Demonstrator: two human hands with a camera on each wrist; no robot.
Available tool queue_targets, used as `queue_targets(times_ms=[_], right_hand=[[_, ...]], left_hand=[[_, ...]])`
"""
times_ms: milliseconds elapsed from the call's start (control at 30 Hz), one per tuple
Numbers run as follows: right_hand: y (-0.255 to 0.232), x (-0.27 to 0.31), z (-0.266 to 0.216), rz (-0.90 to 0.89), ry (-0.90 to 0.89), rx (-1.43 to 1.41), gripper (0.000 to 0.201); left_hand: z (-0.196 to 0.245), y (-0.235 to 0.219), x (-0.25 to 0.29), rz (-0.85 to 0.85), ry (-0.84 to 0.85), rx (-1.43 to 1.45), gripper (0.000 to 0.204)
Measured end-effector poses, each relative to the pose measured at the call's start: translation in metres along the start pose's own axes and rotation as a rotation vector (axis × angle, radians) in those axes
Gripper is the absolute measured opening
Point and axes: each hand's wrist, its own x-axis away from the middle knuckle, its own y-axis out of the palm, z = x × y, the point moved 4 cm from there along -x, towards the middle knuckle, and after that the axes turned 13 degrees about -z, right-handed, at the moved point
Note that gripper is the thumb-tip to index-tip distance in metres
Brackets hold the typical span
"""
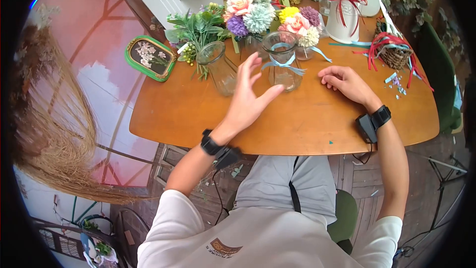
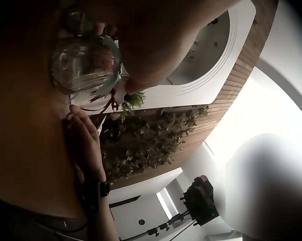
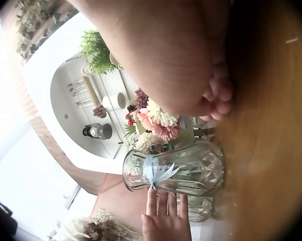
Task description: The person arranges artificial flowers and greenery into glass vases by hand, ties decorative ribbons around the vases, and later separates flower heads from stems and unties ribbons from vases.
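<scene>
Ribbon vase (image 1: 284, 78): one, clear glass, upright on the table (image 1: 307, 129) between our two hands, a blue ribbon (image 1: 282, 63) tied round its neck.

Left hand (image 1: 245, 100): fingers well extended and parted, thumb held wide; we see nothing in its hold. It lies between the ribbon vase and the plain vase (image 1: 222, 74), fingertips near the ribbon vase; whether they touch it we cannot tell.

Right hand (image 1: 347, 85): fingers loosely curled, half open, with nothing seen in them, on the other side of the ribbon vase and apart from it. Whether it touches the table we cannot tell.

Behind the vases, we list leafy stems (image 1: 201, 27) and two flower bunches, one larger (image 1: 249, 12), one smaller (image 1: 301, 24).

To the right: white pitcher (image 1: 342, 30) with red ribbon; wicker basket (image 1: 393, 57), ribbons draped over it; small scraps (image 1: 395, 82) near it.

To the left: green frame (image 1: 153, 60), flowers within.
</scene>
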Motion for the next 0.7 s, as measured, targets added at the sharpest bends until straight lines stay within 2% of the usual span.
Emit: queue_targets(times_ms=[67, 133, 200, 233, 267, 333, 367, 400, 467, 700], right_hand=[[0.0, -0.001, 0.001, 0.001, 0.002, -0.001, 0.025], [0.001, -0.001, 0.004, -0.001, 0.002, 0.0, 0.024], [0.0, -0.003, 0.003, -0.014, -0.023, 0.039, 0.024], [0.0, -0.004, 0.003, -0.007, -0.029, 0.048, 0.024], [0.0, -0.004, 0.003, -0.013, -0.029, 0.05, 0.024], [0.001, -0.003, 0.002, -0.004, -0.012, 0.035, 0.024], [0.002, -0.003, -0.001, -0.011, -0.01, 0.038, 0.024], [0.002, -0.002, -0.003, -0.002, 0.008, 0.051, 0.024], [0.002, -0.001, -0.004, 0.012, 0.033, 0.067, 0.024], [0.001, -0.002, 0.0, 0.015, 0.027, 0.036, 0.024]], left_hand=[[0.018, -0.016, 0.022, -0.029, 0.064, -0.107, 0.074], [0.018, -0.04, 0.045, 0.118, 0.143, -0.374, 0.066], [0.001, -0.066, 0.054, 0.369, 0.158, -0.266, 0.063], [-0.007, -0.078, 0.054, 0.431, 0.068, -0.223, 0.067], [-0.012, -0.087, 0.051, 0.437, 0.064, -0.223, 0.067], [-0.032, -0.102, 0.039, 0.374, -0.087, -0.12, 0.073], [-0.044, -0.105, 0.036, 0.29, -0.2, 0.043, 0.077], [-0.05, -0.108, 0.033, 0.296, -0.202, 0.047, 0.077], [-0.055, -0.103, 0.022, 0.134, -0.233, 0.111, 0.079], [-0.045, -0.093, 0.01, 0.039, -0.207, 0.163, 0.068]])
